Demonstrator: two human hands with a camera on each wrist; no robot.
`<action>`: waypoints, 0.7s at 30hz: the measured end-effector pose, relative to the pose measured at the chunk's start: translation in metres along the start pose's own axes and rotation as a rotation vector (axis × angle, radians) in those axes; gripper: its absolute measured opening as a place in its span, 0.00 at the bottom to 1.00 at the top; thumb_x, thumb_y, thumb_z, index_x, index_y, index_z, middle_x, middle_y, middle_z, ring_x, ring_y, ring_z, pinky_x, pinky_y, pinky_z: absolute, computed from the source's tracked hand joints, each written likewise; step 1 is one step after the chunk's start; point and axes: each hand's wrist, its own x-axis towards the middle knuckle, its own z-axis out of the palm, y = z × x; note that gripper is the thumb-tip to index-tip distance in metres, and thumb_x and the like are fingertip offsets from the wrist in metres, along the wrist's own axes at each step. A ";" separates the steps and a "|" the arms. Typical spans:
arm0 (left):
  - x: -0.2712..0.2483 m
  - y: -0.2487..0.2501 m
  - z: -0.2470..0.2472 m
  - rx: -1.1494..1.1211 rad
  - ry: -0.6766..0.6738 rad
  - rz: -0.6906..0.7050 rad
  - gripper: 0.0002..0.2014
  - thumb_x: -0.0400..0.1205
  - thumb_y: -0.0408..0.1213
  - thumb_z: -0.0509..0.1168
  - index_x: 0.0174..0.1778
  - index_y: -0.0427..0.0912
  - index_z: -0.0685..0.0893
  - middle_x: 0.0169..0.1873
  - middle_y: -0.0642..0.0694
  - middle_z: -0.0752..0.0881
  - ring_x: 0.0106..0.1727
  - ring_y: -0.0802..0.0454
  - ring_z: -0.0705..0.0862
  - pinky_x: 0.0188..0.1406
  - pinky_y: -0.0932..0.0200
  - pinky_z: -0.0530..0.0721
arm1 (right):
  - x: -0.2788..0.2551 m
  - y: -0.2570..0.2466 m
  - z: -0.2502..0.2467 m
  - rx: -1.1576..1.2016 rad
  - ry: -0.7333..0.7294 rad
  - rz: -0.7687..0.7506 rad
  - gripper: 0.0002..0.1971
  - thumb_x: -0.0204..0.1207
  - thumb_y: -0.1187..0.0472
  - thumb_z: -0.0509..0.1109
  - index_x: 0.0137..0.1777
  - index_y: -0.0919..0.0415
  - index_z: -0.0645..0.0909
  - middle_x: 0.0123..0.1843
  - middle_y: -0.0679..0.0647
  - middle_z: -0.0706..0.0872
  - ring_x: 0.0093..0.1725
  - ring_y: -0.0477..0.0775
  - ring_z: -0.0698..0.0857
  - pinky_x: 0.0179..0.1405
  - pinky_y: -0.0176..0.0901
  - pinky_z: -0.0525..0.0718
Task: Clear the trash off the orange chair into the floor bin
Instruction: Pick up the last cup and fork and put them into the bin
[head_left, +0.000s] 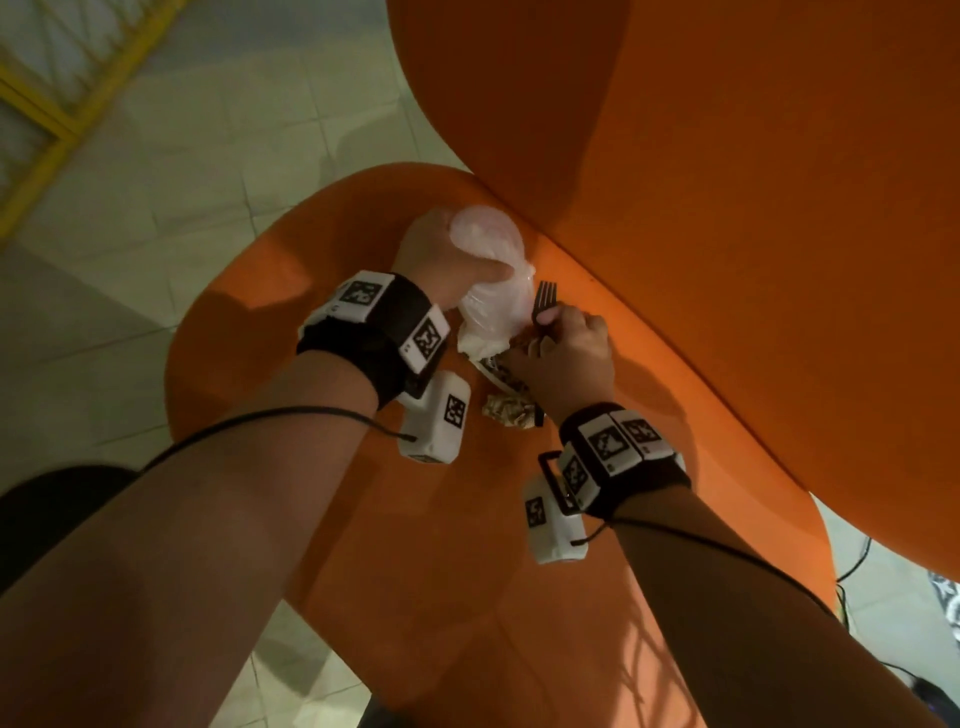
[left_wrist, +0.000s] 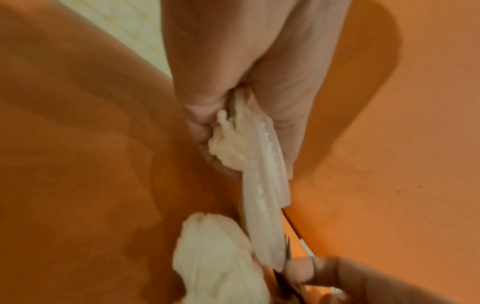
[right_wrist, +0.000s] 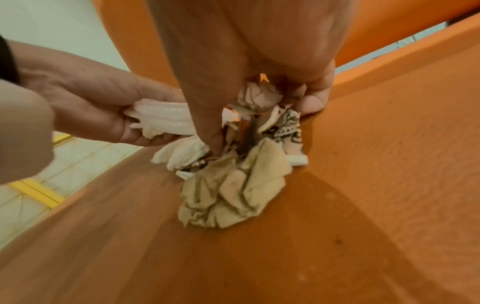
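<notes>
An orange chair (head_left: 675, 208) fills the frame; pale tiled floor (head_left: 182, 156) upper left. At centre, the left hand (head_left: 436, 254) grips one clear plastic lid (head_left: 493, 291). The right hand (head_left: 566, 358) holds one black fork (head_left: 544, 301), fingers curled into perhaps three crumpled papers (right_wrist: 233, 185) on the seat.

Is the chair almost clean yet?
Not yet. Nothing looks binned; no bin shows. The left hand grips a clear plastic lid and some tissue. The right hand holds a black fork and is gathering wrappers. A crumpled paper and a white tissue lie on the seat.
</notes>
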 end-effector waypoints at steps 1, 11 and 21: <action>-0.003 -0.001 -0.004 -0.027 0.020 0.001 0.38 0.69 0.39 0.78 0.74 0.39 0.70 0.69 0.43 0.77 0.69 0.46 0.76 0.69 0.48 0.77 | -0.002 0.001 -0.002 0.000 -0.008 0.003 0.30 0.65 0.54 0.79 0.67 0.58 0.75 0.63 0.60 0.75 0.62 0.64 0.76 0.63 0.53 0.76; -0.044 -0.034 -0.013 -0.184 0.169 -0.073 0.37 0.70 0.36 0.77 0.75 0.41 0.70 0.70 0.44 0.76 0.70 0.47 0.76 0.65 0.54 0.78 | -0.015 0.011 -0.016 0.008 -0.090 -0.019 0.30 0.70 0.55 0.76 0.71 0.54 0.71 0.66 0.56 0.74 0.62 0.56 0.76 0.54 0.40 0.73; -0.081 -0.058 -0.041 -0.491 0.327 -0.133 0.37 0.68 0.39 0.78 0.73 0.52 0.70 0.55 0.58 0.80 0.58 0.56 0.81 0.54 0.57 0.81 | -0.053 0.014 -0.031 0.064 -0.144 -0.260 0.08 0.75 0.59 0.70 0.52 0.57 0.79 0.52 0.54 0.75 0.47 0.50 0.75 0.41 0.37 0.72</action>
